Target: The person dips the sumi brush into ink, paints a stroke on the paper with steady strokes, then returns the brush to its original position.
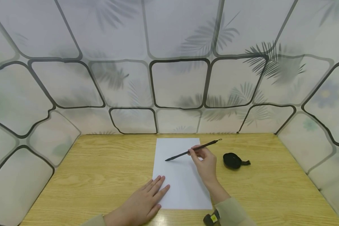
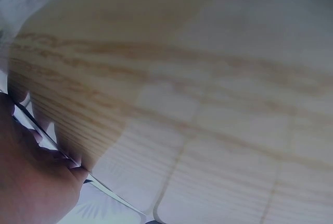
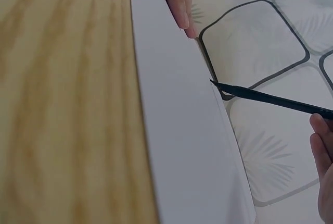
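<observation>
Brush held in right grip, tip over the upper half of a white sheet.
Pinched partway along the handle between thumb and fingers, slanting low with tip toward the left; probably held so for fine control. Left grip laid flat, fingers spread over the lower left edge of the sheet, likely to keep it from sliding. Small black dish with short handle set on bench just right of the sheet, presumably for easy reach by the right side. Contact between tip and sheet: cannot tell. Dish contents too dark to make out. Rear of brush and much of right grip cut off in right wrist view; left wrist view blurred, left grip only partly in frame.
</observation>
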The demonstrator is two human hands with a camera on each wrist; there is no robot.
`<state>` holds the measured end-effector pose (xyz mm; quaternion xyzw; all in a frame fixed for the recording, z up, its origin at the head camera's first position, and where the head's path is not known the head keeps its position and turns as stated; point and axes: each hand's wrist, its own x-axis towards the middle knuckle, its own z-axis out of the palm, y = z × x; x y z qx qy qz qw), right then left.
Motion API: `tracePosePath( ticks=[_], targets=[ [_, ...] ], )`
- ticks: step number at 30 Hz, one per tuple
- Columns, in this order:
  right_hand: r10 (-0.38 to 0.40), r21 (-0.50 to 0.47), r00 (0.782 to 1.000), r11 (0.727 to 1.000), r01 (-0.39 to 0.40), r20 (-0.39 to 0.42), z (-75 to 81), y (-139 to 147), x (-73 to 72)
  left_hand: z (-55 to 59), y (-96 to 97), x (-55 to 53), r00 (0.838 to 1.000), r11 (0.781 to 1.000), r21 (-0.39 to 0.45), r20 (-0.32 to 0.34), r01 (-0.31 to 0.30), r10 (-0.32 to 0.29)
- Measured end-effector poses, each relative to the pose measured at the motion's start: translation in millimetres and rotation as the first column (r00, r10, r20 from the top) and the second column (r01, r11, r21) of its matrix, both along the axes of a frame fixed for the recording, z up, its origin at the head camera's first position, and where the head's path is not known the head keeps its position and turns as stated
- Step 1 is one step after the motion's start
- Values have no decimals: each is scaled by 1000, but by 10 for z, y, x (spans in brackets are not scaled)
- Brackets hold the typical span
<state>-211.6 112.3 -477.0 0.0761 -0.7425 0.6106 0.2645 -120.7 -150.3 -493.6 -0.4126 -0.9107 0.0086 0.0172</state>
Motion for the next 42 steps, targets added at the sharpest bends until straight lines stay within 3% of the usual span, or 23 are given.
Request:
tracePosePath(
  ticks=[10, 15, 37, 42],
  targets=[
    [-20, 62, 997, 998, 16, 79, 23, 5, 12, -34, -17, -1, 1000, 1000, 5, -26, 8, -8],
    [-24, 100, 994, 995, 13, 108, 52, 14, 25, -26, -13, -4, 1000, 1000, 3, -8, 4, -4],
    [-75, 240, 995, 969, 58, 61, 98, 43, 27, -19, -14, 8, 997, 1000, 1, -70, 26, -26],
    [-85, 259, 996, 963, 72, 38, 98, 52, 22, -12, -10, 4, 999, 1000, -4, -51, 18, -18]
  ],
)
